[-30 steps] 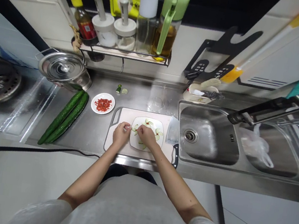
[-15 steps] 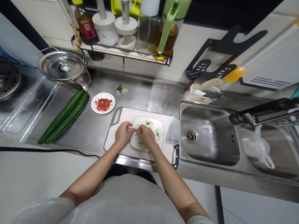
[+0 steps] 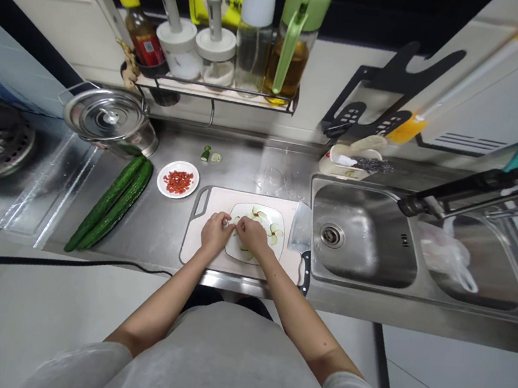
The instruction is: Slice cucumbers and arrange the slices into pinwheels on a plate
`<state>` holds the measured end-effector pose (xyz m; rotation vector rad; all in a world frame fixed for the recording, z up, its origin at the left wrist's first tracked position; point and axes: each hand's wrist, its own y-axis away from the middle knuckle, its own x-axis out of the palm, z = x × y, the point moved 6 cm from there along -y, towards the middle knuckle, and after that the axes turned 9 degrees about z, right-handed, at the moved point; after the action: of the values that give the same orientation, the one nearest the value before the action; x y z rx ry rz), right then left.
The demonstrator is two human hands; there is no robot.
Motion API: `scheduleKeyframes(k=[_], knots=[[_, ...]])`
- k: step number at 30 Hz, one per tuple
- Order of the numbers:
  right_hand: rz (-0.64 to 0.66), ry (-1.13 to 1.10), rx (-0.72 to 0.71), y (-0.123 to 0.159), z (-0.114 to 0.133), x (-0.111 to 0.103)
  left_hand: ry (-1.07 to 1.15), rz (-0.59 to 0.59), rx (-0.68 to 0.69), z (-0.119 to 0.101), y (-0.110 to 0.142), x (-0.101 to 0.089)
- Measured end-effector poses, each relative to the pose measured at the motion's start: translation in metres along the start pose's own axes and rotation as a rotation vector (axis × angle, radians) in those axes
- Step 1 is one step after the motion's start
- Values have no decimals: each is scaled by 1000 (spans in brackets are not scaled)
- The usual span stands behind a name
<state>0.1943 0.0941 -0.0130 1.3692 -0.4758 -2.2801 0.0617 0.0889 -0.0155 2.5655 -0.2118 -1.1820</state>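
A white square plate (image 3: 279, 218) with fans of thin cucumber slices (image 3: 276, 229) lies on a pale cutting board (image 3: 214, 199) at the counter's front edge. My left hand (image 3: 215, 233) and my right hand (image 3: 251, 237) meet over the plate's left side, fingers pinched together on a cucumber slice. My hands hide the plate's left and front parts. A cleaver (image 3: 302, 233) rests on the board's right edge, its black handle toward me.
Two whole cucumbers (image 3: 111, 203) and a small dish of chopped red chilli (image 3: 178, 180) lie left of the board. A lidded steel pot (image 3: 107, 116) is behind them. A double sink (image 3: 361, 242) is to the right. A rack of condiment bottles (image 3: 223, 39) hangs on the wall.
My left hand has moved slightly right toward my right hand, so the fingertips now meet over the plate. Nothing else has moved.
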Motion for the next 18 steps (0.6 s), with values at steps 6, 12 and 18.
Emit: scheduleKeyframes(k=[6,12,18], knots=[[9,-25,24,0,-3,-1,-12,8,-6,0,-2,1],[-38,-42,4,2,-5,-6,1,-2,17,-1,-1,0],[-17,-34,26,0,-7,-3,11,-3,23,0,-2,0]])
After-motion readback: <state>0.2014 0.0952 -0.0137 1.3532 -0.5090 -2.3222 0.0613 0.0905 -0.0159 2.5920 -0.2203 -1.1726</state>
